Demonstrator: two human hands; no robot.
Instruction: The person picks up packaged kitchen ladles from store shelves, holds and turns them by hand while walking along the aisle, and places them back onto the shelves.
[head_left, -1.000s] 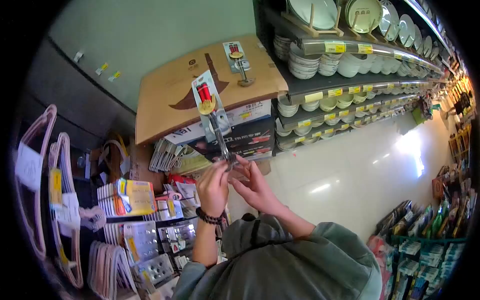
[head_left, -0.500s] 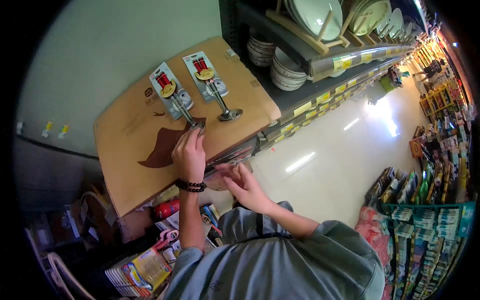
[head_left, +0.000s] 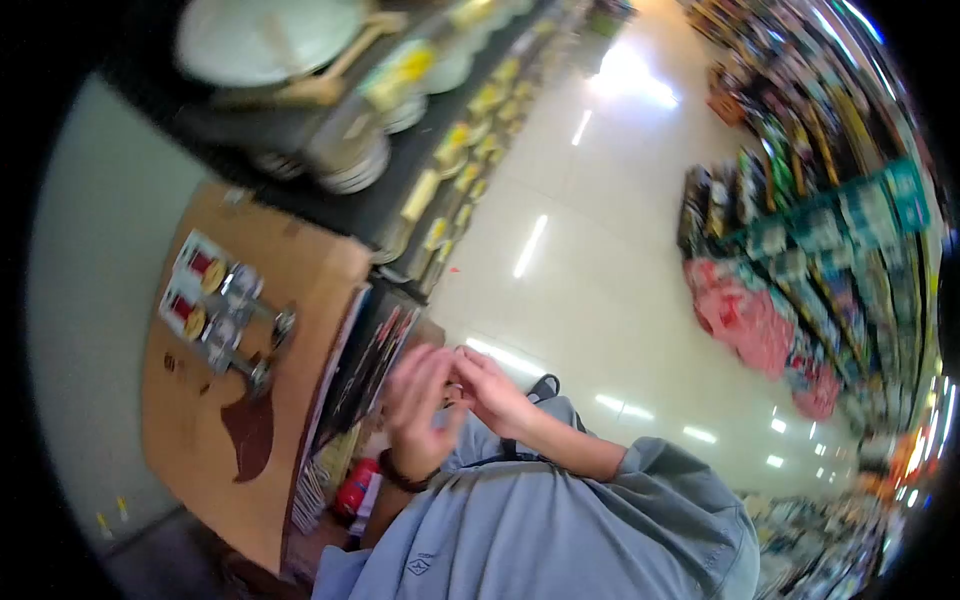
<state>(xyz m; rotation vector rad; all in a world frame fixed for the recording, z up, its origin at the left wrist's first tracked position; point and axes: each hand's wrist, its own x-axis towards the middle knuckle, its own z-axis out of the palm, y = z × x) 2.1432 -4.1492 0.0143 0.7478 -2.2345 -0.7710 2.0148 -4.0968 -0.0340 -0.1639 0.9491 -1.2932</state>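
Observation:
My left hand (head_left: 418, 405), wearing a dark beaded bracelet (head_left: 408, 476), is blurred in front of my body, its fingers stretched out and nothing visible in them. Close beside it, fingertips toward the left hand, is my right hand (head_left: 490, 388); its fingers look loosely extended and hold nothing I can see. To the left, two carded utensils with metal handles lie side by side on a cardboard box (head_left: 190, 420): one packaged utensil (head_left: 232, 285) is farther back, the other packaged utensil (head_left: 205, 330) nearer. Neither hand touches them.
Shelves with bowls (head_left: 355, 170) and a plate (head_left: 270, 40) stand behind the box. A pale shiny floor (head_left: 570, 310) runs along the aisle. Stocked racks (head_left: 830, 220) and pink bags (head_left: 735, 315) are on the right. A red item (head_left: 357, 487) sits below the box.
My left hand has left the nearer utensil's metal end and come beside my right hand. The view has turned right, so the box and shelves sit farther left.

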